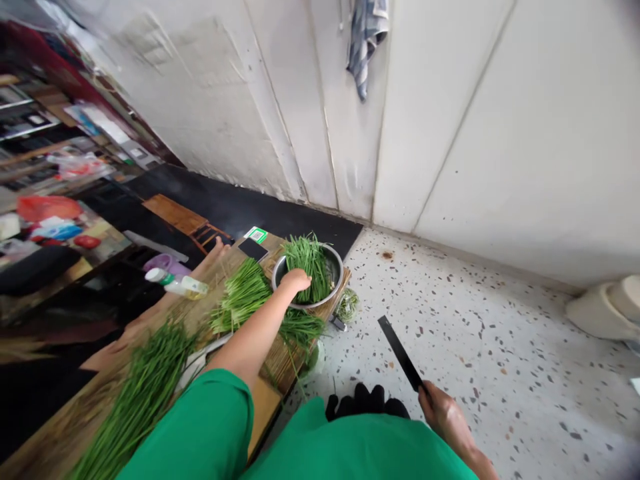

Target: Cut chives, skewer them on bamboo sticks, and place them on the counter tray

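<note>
My left hand [299, 281] reaches into a round metal bowl [339, 268], its fingers closed on a heap of long green chives [315, 257]; the fingertips are partly hidden. Out over the floor, my right hand [443, 410] grips a knife [400, 350] with a long dark blade, pointing forward and away from me. Beside the bowl lies a pile of cut chives [245, 291] with pale ends. More chives [143, 390] stretch in a long bundle along the near left of the wooden table [83, 407].
A dark phone [253, 250] and a green-and-white code card [256, 234] lie behind the chives. A bottle with a white cap [177, 283] stands left. Past the table's right edge is speckled floor [480, 320]. A wooden stool [175, 215] and a white wall [500, 133] are beyond.
</note>
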Action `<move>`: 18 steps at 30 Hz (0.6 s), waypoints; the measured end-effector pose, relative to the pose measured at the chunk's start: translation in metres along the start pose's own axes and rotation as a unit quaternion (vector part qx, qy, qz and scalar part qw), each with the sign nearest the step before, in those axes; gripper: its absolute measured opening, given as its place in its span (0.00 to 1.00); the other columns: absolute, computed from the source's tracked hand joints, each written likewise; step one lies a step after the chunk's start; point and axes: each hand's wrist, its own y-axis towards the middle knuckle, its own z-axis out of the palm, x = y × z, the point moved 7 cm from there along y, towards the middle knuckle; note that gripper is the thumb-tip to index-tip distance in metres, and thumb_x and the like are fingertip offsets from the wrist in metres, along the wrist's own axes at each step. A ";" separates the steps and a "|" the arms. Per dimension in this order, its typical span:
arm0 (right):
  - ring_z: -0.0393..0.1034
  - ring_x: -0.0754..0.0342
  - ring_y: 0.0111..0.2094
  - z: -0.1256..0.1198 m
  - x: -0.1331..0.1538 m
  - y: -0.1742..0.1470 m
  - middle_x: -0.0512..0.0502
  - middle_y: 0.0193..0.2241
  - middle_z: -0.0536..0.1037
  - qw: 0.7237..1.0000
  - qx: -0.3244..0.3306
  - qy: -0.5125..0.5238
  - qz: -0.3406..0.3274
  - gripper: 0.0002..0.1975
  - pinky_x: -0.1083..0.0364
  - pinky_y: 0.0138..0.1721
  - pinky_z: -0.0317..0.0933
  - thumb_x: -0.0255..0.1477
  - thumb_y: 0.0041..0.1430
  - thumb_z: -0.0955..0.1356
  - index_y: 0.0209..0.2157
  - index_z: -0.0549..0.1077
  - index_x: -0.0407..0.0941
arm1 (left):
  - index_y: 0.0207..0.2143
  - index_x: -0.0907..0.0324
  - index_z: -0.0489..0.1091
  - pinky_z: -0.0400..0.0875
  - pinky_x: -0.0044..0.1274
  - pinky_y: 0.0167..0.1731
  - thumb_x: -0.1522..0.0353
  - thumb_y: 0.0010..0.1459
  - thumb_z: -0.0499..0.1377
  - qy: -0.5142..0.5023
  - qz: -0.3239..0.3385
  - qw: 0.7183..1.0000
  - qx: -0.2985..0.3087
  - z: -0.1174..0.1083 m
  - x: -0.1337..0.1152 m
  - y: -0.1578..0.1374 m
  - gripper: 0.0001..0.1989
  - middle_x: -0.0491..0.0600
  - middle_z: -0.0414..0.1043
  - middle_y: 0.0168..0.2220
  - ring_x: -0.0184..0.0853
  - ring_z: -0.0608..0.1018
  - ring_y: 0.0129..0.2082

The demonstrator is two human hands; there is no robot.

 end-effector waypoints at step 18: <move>0.73 0.52 0.28 0.138 0.221 -0.035 0.42 0.31 0.79 0.923 0.177 -0.081 -0.332 0.20 0.57 0.30 0.64 0.41 0.59 0.59 0.42 0.73 0.43 | 0.41 0.60 0.73 0.65 0.25 0.34 0.68 0.59 0.46 -0.178 -0.476 0.852 -0.127 0.170 0.368 -0.506 0.17 0.53 0.76 0.38 0.41 0.76 0.39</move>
